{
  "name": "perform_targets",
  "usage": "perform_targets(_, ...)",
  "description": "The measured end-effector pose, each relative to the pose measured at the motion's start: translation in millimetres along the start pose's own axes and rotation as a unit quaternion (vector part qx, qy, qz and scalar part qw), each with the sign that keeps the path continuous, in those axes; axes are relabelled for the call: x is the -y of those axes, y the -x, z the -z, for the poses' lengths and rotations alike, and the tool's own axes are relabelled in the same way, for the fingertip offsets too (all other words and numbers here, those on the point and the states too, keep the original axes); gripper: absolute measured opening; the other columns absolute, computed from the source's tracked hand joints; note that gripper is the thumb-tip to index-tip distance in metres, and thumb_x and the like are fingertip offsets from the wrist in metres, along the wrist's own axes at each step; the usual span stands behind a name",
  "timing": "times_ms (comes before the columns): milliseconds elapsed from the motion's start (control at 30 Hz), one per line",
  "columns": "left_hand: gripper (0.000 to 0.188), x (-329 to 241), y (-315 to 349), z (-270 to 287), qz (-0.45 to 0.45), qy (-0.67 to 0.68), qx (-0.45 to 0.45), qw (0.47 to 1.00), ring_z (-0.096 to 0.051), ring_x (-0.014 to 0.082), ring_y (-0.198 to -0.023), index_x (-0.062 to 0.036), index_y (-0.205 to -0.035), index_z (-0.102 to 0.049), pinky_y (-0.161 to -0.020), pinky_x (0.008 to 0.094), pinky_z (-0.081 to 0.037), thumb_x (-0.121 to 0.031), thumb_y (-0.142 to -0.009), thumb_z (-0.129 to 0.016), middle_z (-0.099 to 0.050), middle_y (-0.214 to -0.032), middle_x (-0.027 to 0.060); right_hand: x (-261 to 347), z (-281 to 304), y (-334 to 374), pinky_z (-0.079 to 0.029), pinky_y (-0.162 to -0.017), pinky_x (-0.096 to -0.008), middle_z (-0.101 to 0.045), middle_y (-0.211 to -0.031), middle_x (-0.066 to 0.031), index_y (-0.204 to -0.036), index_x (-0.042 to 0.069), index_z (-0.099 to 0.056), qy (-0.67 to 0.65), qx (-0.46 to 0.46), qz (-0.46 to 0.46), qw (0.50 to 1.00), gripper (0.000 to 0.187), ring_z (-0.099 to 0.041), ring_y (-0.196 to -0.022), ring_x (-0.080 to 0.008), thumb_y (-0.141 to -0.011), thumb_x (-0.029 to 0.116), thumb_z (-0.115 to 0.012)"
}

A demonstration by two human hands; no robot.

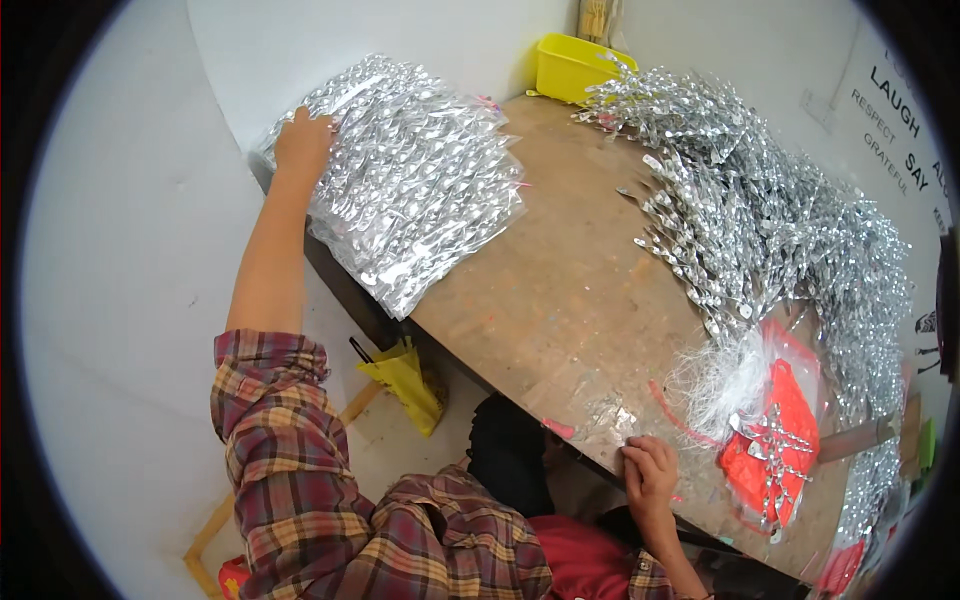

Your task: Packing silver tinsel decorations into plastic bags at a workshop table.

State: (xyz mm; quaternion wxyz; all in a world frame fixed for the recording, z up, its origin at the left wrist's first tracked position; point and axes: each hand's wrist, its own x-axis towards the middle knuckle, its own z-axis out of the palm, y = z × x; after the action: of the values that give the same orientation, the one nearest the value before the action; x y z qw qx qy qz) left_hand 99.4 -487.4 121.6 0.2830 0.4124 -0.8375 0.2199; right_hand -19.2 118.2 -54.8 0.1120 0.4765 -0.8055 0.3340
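My left hand point(303, 145) reaches to the far left corner of a stack of clear plastic packets point(420, 180) filled with silver twisted strips. Its fingers are bent down over the packet edge there, with the fingertips partly hidden. My right hand point(651, 482) rests at the table's near edge, fingers loosely curled together and nothing visible in them. Just beyond it lies a scrap of clear plastic point(608, 415). To its right are a tangle of thin white threads point(722, 385) and a red plastic bag point(765, 465) with a few silver strips on top.
A large heap of loose silver strips point(740, 220) curves along the right side of the brown table point(540, 270). At the back stands a yellow plastic bin point(575, 68). A yellow bag point(408, 385) hangs below the near left edge. White walls border the table.
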Motion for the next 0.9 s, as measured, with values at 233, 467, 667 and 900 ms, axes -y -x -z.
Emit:
perform_targets(233,0.027,-12,-8,18,0.074,-0.053,0.160,0.983,-0.058,0.0332,-0.103,-0.0066,-0.102,-0.067,-0.082,0.0435,-0.051,-0.027,-0.087,-0.057,-0.057,-0.115,0.0131,5,2,-2,-0.045,-0.084,-0.0399,-0.063,-0.097,-0.0098,-0.088,0.004,-0.064,0.001,0.002,0.002,1.000,0.015,-0.058,-0.095,-0.0307,-0.074,-0.002,-0.064)
perform_targets(467,0.032,-67,-2,29,0.014,0.030,-0.004,0.999,-0.052,0.0282,-0.116,-0.0155,-0.114,-0.065,-0.090,0.0481,-0.046,-0.029,-0.087,-0.057,-0.054,-0.128,0.0087,12,9,6,-0.044,-0.085,-0.0392,-0.063,-0.100,-0.0103,-0.089,0.004,-0.064,0.012,0.001,-0.008,1.000,0.014,-0.058,-0.096,-0.0309,-0.076,-0.001,-0.063)
perform_targets(667,0.034,-154,31,52,-0.239,0.186,-0.162,0.939,-0.054,0.0313,-0.111,-0.0132,-0.117,-0.063,-0.094,0.0432,-0.043,-0.023,-0.084,-0.061,-0.062,-0.116,0.0109,-10,-3,10,-0.047,-0.078,-0.0383,-0.063,-0.098,-0.0093,-0.093,0.006,-0.064,-0.005,-0.028,0.039,0.999,0.019,-0.059,-0.091,-0.0291,-0.074,0.001,-0.066)
perform_targets(900,0.023,-359,249,110,-0.410,0.570,0.003,0.712,-0.058,0.0334,-0.099,-0.0044,-0.102,-0.066,-0.084,0.0416,-0.047,-0.006,-0.081,-0.057,-0.063,-0.107,0.0127,7,13,72,-0.046,-0.073,-0.0365,-0.063,-0.090,-0.0075,-0.095,0.008,-0.065,-0.083,-0.065,0.017,0.994,0.021,-0.059,-0.082,-0.0274,-0.075,0.003,-0.066)
